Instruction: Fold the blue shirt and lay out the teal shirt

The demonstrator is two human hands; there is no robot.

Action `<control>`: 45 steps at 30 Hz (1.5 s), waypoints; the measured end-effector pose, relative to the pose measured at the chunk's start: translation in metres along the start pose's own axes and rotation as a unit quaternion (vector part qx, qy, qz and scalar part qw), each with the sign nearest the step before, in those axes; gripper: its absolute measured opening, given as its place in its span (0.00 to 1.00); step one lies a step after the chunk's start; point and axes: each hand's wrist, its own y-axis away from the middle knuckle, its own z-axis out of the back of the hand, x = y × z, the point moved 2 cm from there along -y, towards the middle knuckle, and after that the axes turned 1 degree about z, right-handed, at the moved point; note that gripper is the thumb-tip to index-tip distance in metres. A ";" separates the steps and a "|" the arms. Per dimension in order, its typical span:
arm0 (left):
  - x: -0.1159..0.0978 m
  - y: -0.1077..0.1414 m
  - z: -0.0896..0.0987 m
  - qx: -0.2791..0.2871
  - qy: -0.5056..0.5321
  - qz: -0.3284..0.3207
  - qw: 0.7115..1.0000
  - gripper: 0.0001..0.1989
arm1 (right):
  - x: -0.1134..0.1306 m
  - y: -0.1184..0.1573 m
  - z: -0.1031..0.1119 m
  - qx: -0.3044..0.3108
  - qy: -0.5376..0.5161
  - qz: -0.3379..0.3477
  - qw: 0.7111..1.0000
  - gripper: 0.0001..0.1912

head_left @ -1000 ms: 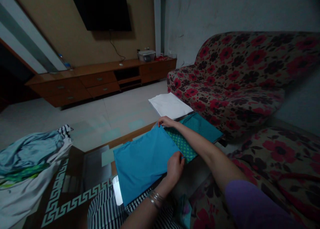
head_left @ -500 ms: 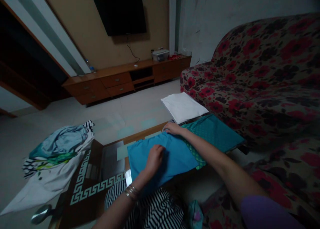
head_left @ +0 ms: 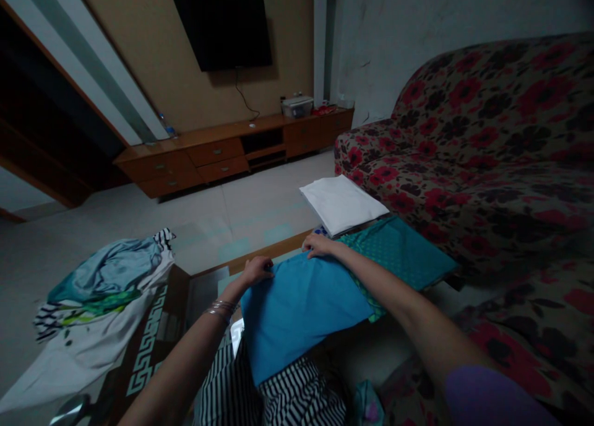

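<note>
On the low table (head_left: 292, 240), blue cloth (head_left: 301, 317): It is bright blue, flat and a bit soft at the edges. It lies across the table and hangs toward my view's bottom, over the striped trousers (head_left: 297, 398).

Left hand (head_left: 257, 271): The fingers curl at the top edge of the cloth, close together. I cannot tell if they pinch it. Thin bangles (head_left: 221, 309) sit on the wrist.

Right hand (head_left: 320, 245): The fingers lie close together on the top edge of the cloth. I cannot tell if they pinch it either. A purple sleeve (head_left: 492, 398) shows on this arm.

Next to the blue: A green dotted cloth (head_left: 399, 252) lies partly under the blue one. A white folded cloth (head_left: 341, 204) sits just past it.

Left side: A pile of clothes (head_left: 93, 302) lies in a heap.

Room: I can see a flowery sofa (head_left: 464, 166) on the right and a tile floor (head_left: 260, 203). Far off, a wooden TV cabinet (head_left: 223, 153) stands under a black TV (head_left: 221, 33), with a plastic box (head_left: 297, 107) on top.
</note>
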 end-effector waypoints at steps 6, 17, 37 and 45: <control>0.015 -0.009 0.002 -0.010 -0.005 0.019 1.000 0.09 | 0.002 0.007 0.007 -0.016 0.002 -0.040 0.999 0.15; 0.043 -0.011 -0.005 0.003 0.028 0.032 0.999 0.22 | 0.123 0.094 0.013 -0.128 -0.036 -0.027 0.991 0.12; 0.077 0.170 0.027 -0.045 0.095 0.200 0.974 0.17 | 0.287 0.116 -0.108 -0.084 -0.094 0.097 0.987 0.07; 0.109 0.264 -0.009 -0.054 0.253 0.305 0.917 0.20 | 0.339 0.156 -0.126 -0.013 -0.172 0.188 0.967 0.09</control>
